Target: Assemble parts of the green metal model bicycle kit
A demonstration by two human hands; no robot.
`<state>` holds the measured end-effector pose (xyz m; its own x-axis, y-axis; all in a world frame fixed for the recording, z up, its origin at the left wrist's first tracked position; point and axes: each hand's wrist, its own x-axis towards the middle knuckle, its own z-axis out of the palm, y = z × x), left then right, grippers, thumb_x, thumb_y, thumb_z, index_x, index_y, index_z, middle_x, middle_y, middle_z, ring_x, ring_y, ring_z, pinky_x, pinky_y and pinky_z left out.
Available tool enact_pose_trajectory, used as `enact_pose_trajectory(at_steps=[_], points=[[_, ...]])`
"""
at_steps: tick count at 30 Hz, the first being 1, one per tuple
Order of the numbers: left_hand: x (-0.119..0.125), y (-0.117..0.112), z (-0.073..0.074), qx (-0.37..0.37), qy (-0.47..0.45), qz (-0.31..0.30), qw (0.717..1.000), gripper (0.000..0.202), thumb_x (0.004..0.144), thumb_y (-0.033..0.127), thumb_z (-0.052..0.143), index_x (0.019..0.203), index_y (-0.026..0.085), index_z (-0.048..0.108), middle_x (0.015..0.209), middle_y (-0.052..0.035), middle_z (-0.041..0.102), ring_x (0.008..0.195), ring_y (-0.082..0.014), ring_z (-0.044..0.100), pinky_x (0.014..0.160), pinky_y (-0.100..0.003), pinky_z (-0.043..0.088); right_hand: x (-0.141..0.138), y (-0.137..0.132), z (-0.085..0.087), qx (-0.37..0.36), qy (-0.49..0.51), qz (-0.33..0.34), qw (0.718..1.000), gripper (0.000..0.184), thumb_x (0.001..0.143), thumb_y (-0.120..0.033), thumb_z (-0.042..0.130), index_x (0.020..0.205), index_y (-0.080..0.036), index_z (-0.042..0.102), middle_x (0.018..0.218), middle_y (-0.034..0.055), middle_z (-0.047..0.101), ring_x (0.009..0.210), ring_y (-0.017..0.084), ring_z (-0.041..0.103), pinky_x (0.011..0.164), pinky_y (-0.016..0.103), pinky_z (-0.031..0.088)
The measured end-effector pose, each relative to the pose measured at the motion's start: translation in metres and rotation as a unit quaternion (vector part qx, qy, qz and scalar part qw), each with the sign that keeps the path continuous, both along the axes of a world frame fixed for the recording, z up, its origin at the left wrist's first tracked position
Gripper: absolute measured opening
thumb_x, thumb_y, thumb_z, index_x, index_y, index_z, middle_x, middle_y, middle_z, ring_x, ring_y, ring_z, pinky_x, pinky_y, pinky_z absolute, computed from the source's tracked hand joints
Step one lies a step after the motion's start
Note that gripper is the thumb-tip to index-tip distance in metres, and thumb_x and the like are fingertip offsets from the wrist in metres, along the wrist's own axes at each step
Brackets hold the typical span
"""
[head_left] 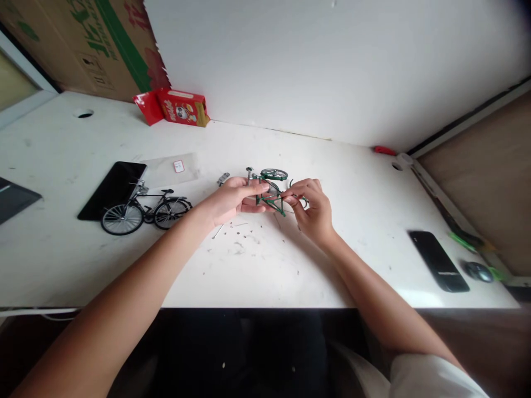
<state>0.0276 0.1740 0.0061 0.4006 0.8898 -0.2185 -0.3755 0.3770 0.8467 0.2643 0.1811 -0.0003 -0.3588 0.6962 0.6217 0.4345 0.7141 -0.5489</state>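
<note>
A small green model bicycle (271, 185) is held above the white desk (373, 182), its one wheel pointing away from me. My left hand (234, 199) is closed around its frame from the left. My right hand (313, 207) pinches a thin part at the frame's right side, fingers pressed together. Several tiny screws and bits (238, 235) lie scattered on the desk just below my hands.
A finished black model bicycle (143, 213) stands at left, beside a black phone (112, 190) and a clear plastic bag (170, 170). A red snack box (180, 106) sits at the back. Another black phone (438, 260) and a mouse (478, 271) lie at right.
</note>
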Motion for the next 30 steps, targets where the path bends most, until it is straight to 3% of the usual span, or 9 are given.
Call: enact_pose_trajectory(at_steps=[6,14,21,30], points=[[0.0006,-0.0004,-0.0006,0.012,0.007,-0.01,1.0,0.029,0.092,0.032,0.082,0.111,0.01,0.078,0.108,-0.0177,0.082,0.085,-0.0242,0.082,0.065,-0.023,0.063,-0.0002,0.0003,0.0,0.006,-0.006,-0.006,1.0,0.007,0.102,-0.033,0.068,0.099,-0.029,0.074,0.094,0.0038,0.071,0.094,0.023,0.062,0.086,0.044,0.05],[0.0007,-0.0001,0.0007,0.018,0.006,-0.031,0.999,0.027,0.093,0.037,0.082,0.102,0.012,0.081,0.096,-0.0151,0.083,0.083,-0.022,0.082,0.063,-0.021,0.06,-0.0015,-0.0013,0.0014,-0.001,-0.002,0.009,1.0,0.008,0.103,-0.032,0.067,0.1,-0.029,0.074,0.093,0.0033,0.072,0.09,0.021,0.06,0.085,0.043,0.05],[0.0006,0.0009,-0.0012,0.013,0.004,-0.023,1.0,0.028,0.092,0.036,0.082,0.099,0.01,0.082,0.1,-0.0178,0.082,0.083,-0.0224,0.082,0.062,-0.021,0.059,-0.0013,-0.002,0.001,-0.012,-0.007,0.008,1.0,0.011,0.101,-0.038,0.069,0.101,-0.029,0.075,0.095,0.0047,0.074,0.091,0.023,0.061,0.084,0.044,0.05],[0.0026,0.0003,0.0042,0.006,-0.012,-0.006,1.0,0.022,0.094,0.032,0.08,0.098,0.01,0.082,0.099,-0.0144,0.082,0.08,-0.0192,0.081,0.064,-0.021,0.06,0.0014,-0.0004,0.0018,0.035,-0.027,0.016,0.999,0.005,0.101,-0.032,0.069,0.104,-0.03,0.074,0.095,0.0044,0.073,0.095,0.024,0.063,0.087,0.046,0.05]])
